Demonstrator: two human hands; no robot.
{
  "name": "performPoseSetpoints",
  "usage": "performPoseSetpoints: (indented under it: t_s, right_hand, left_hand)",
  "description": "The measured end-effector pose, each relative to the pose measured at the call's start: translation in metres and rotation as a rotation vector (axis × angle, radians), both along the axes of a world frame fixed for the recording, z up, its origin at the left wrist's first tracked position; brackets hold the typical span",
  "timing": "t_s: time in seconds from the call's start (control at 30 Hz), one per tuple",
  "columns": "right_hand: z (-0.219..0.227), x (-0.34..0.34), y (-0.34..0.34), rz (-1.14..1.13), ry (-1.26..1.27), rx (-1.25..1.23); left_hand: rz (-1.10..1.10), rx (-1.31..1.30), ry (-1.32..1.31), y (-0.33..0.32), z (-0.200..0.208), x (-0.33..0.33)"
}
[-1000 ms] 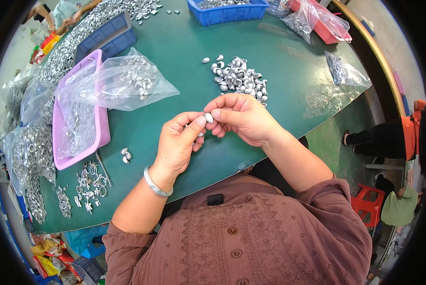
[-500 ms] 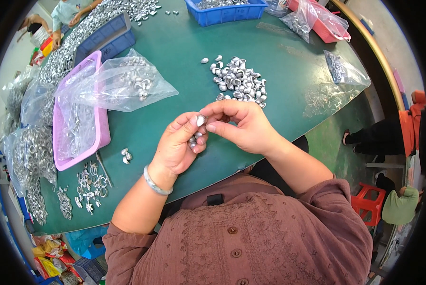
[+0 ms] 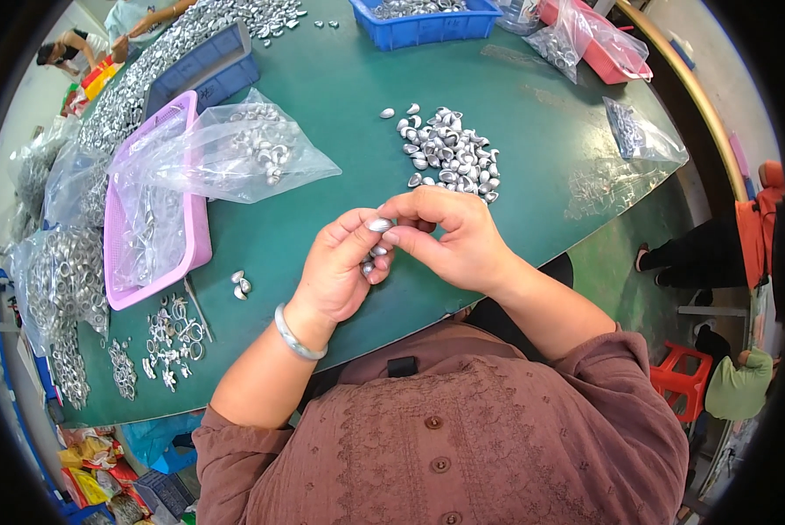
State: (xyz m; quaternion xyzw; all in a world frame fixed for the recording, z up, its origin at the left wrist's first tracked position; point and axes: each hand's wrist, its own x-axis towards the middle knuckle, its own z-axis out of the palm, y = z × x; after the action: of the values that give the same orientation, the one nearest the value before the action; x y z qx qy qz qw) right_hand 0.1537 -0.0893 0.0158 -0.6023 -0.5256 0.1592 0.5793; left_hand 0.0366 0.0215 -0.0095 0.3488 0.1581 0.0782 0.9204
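A ribbed silver shell-shaped metal piece point(image 3: 380, 225) is pinched between the fingertips of both hands. My left hand point(image 3: 333, 267), with a pale bangle point(image 3: 296, 335) at its wrist, is closed on it and also keeps several more shell pieces point(image 3: 374, 256) in its curled fingers. From the right, my right hand point(image 3: 462, 238) grips the same piece with thumb and forefinger. Just beyond the hands lies a loose pile of similar hollow shell pieces point(image 3: 449, 150). A few more shell pieces point(image 3: 241, 285) rest on the table to the left.
On the green table point(image 3: 357, 96) stand a pink basket point(image 3: 202, 241) with plastic bags, a grey-blue crate point(image 3: 222, 74) and a blue tray point(image 3: 427, 31). Ring-like metal parts point(image 3: 174, 337) lie at left. A red basket point(image 3: 620, 61) is at far right; other people are nearby.
The pinched shell piece has been turned from upright to lying sideways between my fingertips. The whole view has shifted slightly, and a co-worker at the far left has moved.
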Motion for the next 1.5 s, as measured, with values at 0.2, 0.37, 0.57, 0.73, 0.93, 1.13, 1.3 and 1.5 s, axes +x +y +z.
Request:
performPoseSetpoints:
  t_s: [0.2, 0.37, 0.57, 0.73, 0.93, 1.13, 1.3, 1.5]
  right_hand:
    - [-0.007, 0.006, -0.001, -0.030, -0.153, 0.045]
    - [-0.005, 0.006, 0.000, -0.034, -0.253, 0.102]
    - [-0.017, 0.006, -0.003, 0.142, 0.633, -0.044]
    - [-0.018, 0.014, -0.008, 0.222, 0.843, -0.184]
    - [-0.016, 0.008, -0.004, 0.278, 0.588, -0.169]
    - [-0.006, 0.012, -0.010, 0.115, 0.477, -0.201]
    - [-0.009, 0.019, -0.020, 0.080, 0.461, -0.171]
    - [-0.010, 0.026, -0.027, 0.081, 0.498, -0.144]
  left_hand:
    - [0.173, 0.408, 0.002, -0.003, -0.001, 0.001]
    - [0.209, 0.496, 0.022, -0.004, -0.001, 0.000]
    - [0.225, 0.492, 0.061, -0.009, 0.005, -0.002]
    - [0.199, 0.394, 0.104, -0.011, 0.009, -0.001]
    - [0.041, 0.060, 0.154, -0.004, 0.006, -0.002]
    - [0.074, -0.199, -0.093, 0.022, 0.021, -0.018]
    - [0.229, -0.024, 0.118, 0.050, 0.045, -0.036]
    - [0.335, 0.046, 0.138, 0.098, 0.071, -0.019]
